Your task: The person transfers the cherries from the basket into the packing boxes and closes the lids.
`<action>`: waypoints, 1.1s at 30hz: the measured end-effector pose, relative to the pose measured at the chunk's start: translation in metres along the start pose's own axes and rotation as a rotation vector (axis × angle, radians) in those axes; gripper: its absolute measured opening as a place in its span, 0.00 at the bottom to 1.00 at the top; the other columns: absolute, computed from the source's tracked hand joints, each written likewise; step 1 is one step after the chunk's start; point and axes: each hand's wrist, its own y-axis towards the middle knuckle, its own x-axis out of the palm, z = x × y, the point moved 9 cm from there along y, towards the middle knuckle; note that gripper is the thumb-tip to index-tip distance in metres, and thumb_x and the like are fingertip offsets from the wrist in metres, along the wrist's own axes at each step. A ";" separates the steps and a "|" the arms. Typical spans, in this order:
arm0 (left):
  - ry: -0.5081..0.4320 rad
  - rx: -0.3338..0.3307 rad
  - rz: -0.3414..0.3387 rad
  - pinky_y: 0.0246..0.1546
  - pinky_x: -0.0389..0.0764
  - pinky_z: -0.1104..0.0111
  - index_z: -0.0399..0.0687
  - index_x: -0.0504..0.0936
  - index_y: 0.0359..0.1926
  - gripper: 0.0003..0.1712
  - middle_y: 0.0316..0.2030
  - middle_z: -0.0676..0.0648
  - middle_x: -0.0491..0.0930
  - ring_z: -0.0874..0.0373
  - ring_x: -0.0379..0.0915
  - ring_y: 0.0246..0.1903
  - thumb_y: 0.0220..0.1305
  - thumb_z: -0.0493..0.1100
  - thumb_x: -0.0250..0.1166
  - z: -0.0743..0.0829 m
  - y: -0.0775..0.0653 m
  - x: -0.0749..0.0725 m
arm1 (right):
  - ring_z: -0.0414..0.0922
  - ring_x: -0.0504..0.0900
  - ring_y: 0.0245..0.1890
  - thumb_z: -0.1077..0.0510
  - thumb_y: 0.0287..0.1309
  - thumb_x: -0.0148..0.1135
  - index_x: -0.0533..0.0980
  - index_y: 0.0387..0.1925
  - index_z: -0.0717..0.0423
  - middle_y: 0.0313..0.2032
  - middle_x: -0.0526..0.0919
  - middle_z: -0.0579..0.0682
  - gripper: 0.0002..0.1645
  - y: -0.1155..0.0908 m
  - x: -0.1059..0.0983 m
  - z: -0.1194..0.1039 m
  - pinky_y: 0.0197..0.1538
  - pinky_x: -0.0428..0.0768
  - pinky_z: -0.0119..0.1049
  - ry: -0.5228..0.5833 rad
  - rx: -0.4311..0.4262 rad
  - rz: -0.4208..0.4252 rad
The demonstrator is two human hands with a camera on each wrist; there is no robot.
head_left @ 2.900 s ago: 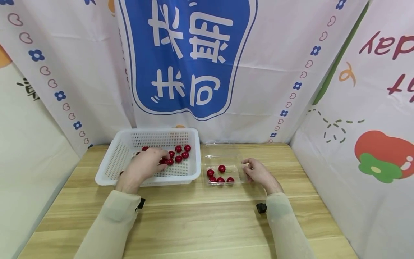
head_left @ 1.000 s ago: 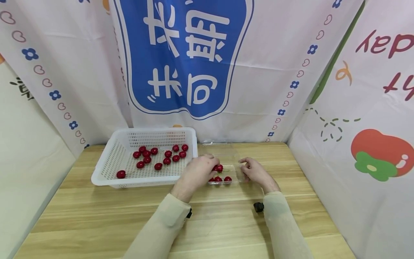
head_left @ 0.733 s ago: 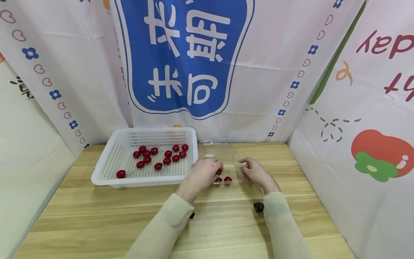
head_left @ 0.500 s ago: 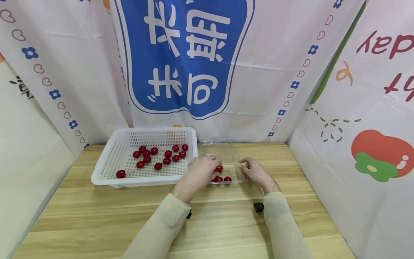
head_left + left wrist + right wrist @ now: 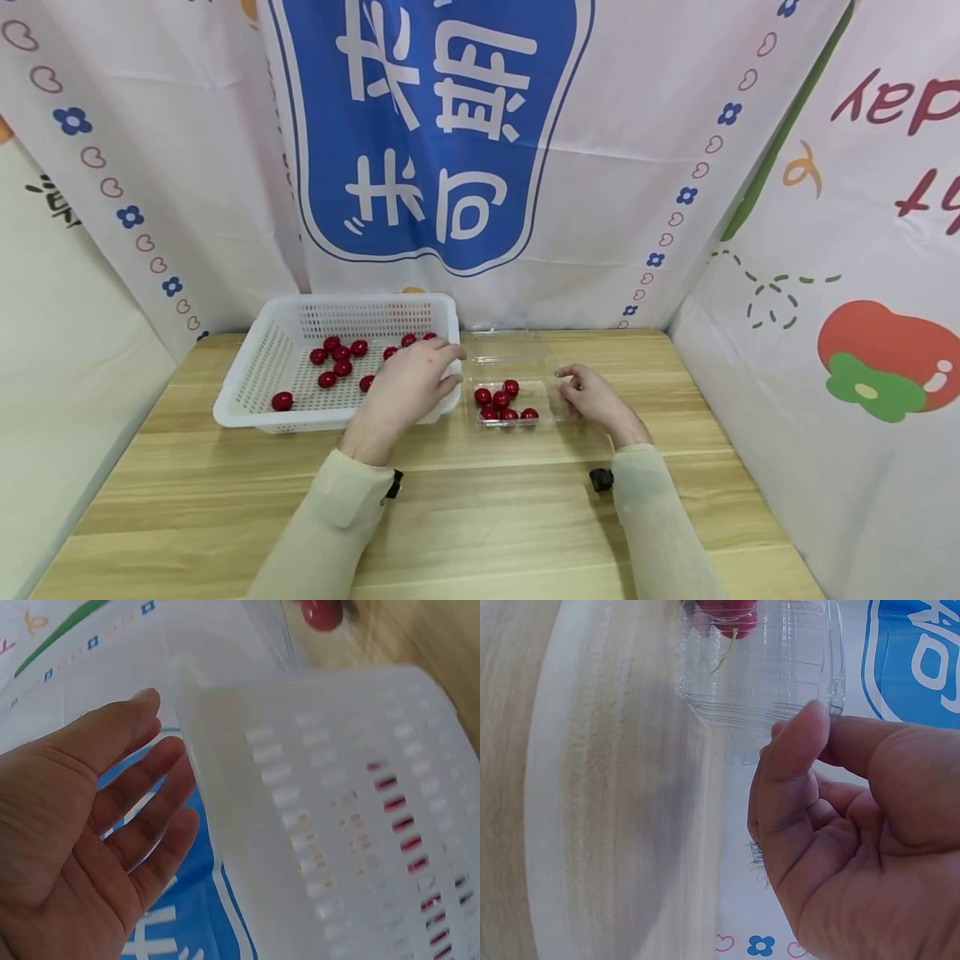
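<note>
My left hand point(image 5: 408, 383) is over the right end of the white plastic basket point(image 5: 243, 392), holding nothing. In the left wrist view its fingers point(image 5: 139, 787) are loosely bent beside the basket's outer wall. Several red cherries point(image 5: 341, 354) lie scattered on the basket floor, some hidden by that hand. Right of the basket, a clear plastic clamshell box point(image 5: 538, 400) has its lid point(image 5: 506, 343) raised toward the back. Several cherries point(image 5: 501, 399) sit inside the box, mostly toward its left and front. My right hand point(image 5: 596, 400) pinches the box's right edge, its other fingers curled.
Everything stands on a wooden tabletop point(image 5: 480, 525). A white printed curtain point(image 5: 585, 233) rises right behind the basket and box, and printed cloth also hangs on the right side point(image 5: 810, 450). The basket's raised rim is close beside the box.
My left hand went from the basket to the box, let go of a cherry there, and moved back left over the basket. The box holds one more cherry. My right hand stayed in place.
</note>
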 end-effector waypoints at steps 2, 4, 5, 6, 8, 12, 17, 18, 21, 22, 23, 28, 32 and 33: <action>-0.008 -0.022 0.016 0.60 0.97 0.48 0.47 0.92 0.65 0.20 0.57 0.44 0.95 0.45 0.94 0.54 0.78 0.46 0.81 -0.011 -0.005 -0.005 | 0.43 0.83 0.26 0.62 0.93 0.55 0.72 0.80 0.72 0.37 0.84 0.58 0.26 0.000 0.000 0.001 0.38 0.89 0.41 0.005 0.003 -0.001; -0.021 -0.036 0.035 0.60 0.96 0.46 0.46 0.92 0.64 0.19 0.57 0.43 0.95 0.44 0.94 0.54 0.78 0.44 0.81 -0.021 -0.010 -0.010 | 0.43 0.82 0.27 0.62 0.93 0.54 0.72 0.80 0.73 0.37 0.83 0.59 0.26 0.000 0.000 0.000 0.38 0.89 0.41 0.006 -0.001 -0.004; -0.031 -0.045 0.042 0.61 0.96 0.45 0.45 0.92 0.64 0.19 0.57 0.43 0.95 0.43 0.94 0.55 0.78 0.44 0.81 -0.026 -0.013 -0.012 | 0.43 0.82 0.27 0.62 0.93 0.54 0.72 0.80 0.73 0.37 0.84 0.59 0.26 0.000 0.001 0.000 0.38 0.89 0.41 0.007 -0.002 -0.006; -0.040 -0.056 0.045 0.62 0.96 0.45 0.45 0.92 0.64 0.19 0.57 0.42 0.95 0.42 0.94 0.55 0.78 0.43 0.81 -0.031 -0.016 -0.014 | 0.42 0.82 0.27 0.62 0.93 0.54 0.72 0.80 0.73 0.37 0.84 0.59 0.26 0.000 0.001 0.000 0.38 0.89 0.41 0.006 -0.002 -0.006; -0.054 -0.078 0.048 0.63 0.95 0.43 0.45 0.91 0.65 0.20 0.58 0.42 0.95 0.41 0.95 0.56 0.78 0.43 0.80 -0.041 -0.022 -0.018 | 0.42 0.82 0.27 0.63 0.93 0.54 0.72 0.80 0.73 0.37 0.83 0.59 0.26 0.000 0.001 0.001 0.38 0.89 0.41 0.009 -0.001 -0.005; -0.074 -0.126 0.045 0.69 0.92 0.41 0.45 0.91 0.66 0.19 0.62 0.41 0.95 0.39 0.93 0.63 0.79 0.43 0.79 -0.061 -0.032 -0.022 | 0.42 0.82 0.27 0.62 0.93 0.54 0.72 0.80 0.72 0.37 0.83 0.58 0.26 0.000 0.001 0.002 0.38 0.89 0.41 0.012 0.006 -0.002; -0.093 -0.184 0.026 0.73 0.89 0.38 0.43 0.90 0.68 0.21 0.67 0.38 0.93 0.36 0.90 0.68 0.80 0.43 0.77 -0.089 -0.045 -0.021 | 0.42 0.82 0.27 0.62 0.93 0.54 0.72 0.80 0.72 0.37 0.83 0.58 0.26 0.000 0.001 0.001 0.39 0.88 0.40 0.014 0.009 -0.003; -0.097 -0.196 0.018 0.73 0.89 0.37 0.43 0.90 0.69 0.21 0.67 0.38 0.92 0.36 0.90 0.68 0.81 0.43 0.77 -0.094 -0.048 -0.021 | 0.42 0.82 0.27 0.62 0.93 0.54 0.72 0.80 0.72 0.37 0.83 0.58 0.26 -0.001 0.001 0.001 0.38 0.88 0.40 0.015 0.010 -0.002; -0.100 -0.234 -0.011 0.71 0.88 0.34 0.42 0.89 0.69 0.22 0.68 0.36 0.91 0.33 0.89 0.68 0.82 0.45 0.76 -0.111 -0.056 -0.019 | 0.42 0.82 0.27 0.62 0.93 0.54 0.72 0.80 0.72 0.37 0.83 0.58 0.26 0.000 0.000 0.002 0.38 0.87 0.39 0.021 0.010 -0.002; -0.096 -0.245 -0.018 0.71 0.88 0.33 0.42 0.89 0.69 0.22 0.68 0.36 0.91 0.32 0.89 0.67 0.82 0.46 0.76 -0.117 -0.058 -0.018 | 0.42 0.82 0.27 0.62 0.93 0.54 0.72 0.80 0.72 0.37 0.83 0.58 0.26 0.000 0.000 0.002 0.38 0.87 0.39 0.022 0.010 -0.002; -0.096 -0.253 -0.025 0.70 0.88 0.32 0.42 0.89 0.69 0.23 0.68 0.35 0.91 0.31 0.89 0.67 0.82 0.46 0.75 -0.123 -0.061 -0.018 | 0.42 0.82 0.27 0.62 0.93 0.54 0.72 0.80 0.72 0.37 0.83 0.58 0.26 0.000 0.000 0.003 0.38 0.87 0.39 0.023 0.011 -0.002; -0.109 -0.289 -0.067 0.69 0.87 0.31 0.39 0.88 0.68 0.22 0.65 0.32 0.91 0.28 0.88 0.66 0.84 0.48 0.73 -0.151 -0.074 -0.013 | 0.43 0.82 0.27 0.62 0.93 0.54 0.72 0.80 0.72 0.36 0.83 0.57 0.26 0.000 0.000 0.003 0.38 0.87 0.39 0.019 0.008 -0.001; -0.117 -0.326 -0.110 0.68 0.87 0.30 0.36 0.87 0.68 0.23 0.64 0.29 0.91 0.27 0.88 0.65 0.85 0.48 0.72 -0.175 -0.084 -0.012 | 0.43 0.82 0.26 0.62 0.93 0.54 0.72 0.80 0.72 0.35 0.83 0.57 0.26 0.001 0.000 0.003 0.38 0.88 0.41 0.012 0.000 -0.001; -0.115 -0.336 -0.124 0.68 0.86 0.29 0.35 0.87 0.68 0.24 0.65 0.28 0.90 0.26 0.87 0.65 0.85 0.48 0.72 -0.181 -0.086 -0.012 | 0.43 0.82 0.27 0.62 0.93 0.54 0.72 0.80 0.72 0.36 0.83 0.57 0.26 0.000 0.000 0.002 0.38 0.88 0.41 0.013 0.000 -0.002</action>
